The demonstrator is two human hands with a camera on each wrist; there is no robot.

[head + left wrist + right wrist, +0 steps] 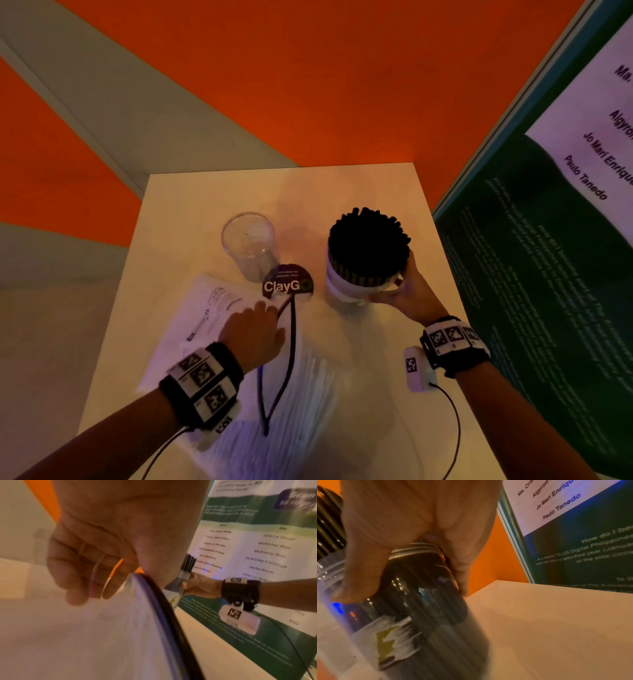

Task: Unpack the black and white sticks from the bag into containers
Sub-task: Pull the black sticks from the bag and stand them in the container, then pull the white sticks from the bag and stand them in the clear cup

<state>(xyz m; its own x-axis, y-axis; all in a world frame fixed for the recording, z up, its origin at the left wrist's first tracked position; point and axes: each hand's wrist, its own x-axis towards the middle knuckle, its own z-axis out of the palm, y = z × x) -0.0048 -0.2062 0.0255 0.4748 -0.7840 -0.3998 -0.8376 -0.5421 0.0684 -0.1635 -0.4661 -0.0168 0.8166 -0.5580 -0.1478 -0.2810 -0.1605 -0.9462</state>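
Note:
A clear container (346,284) packed with upright black sticks (368,240) stands on the white table (359,192), right of centre. My right hand (400,281) grips its side from the right; in the right wrist view thumb and fingers wrap the container (428,608). An empty clear cup (248,240) stands to its left. A clear bag (298,387) of white sticks lies near the front edge, its black zip edge (291,342) open. My left hand (270,308) pinches that bag's edge (145,582), and the bag (102,635) fills the lower left wrist view.
A small dark round "ClayGo" sign (287,284) stands between the cup and the container. A printed white sheet (212,308) lies under my left hand. A tall green and white poster board (548,274) stands along the table's right side. Orange and grey floor surrounds the table.

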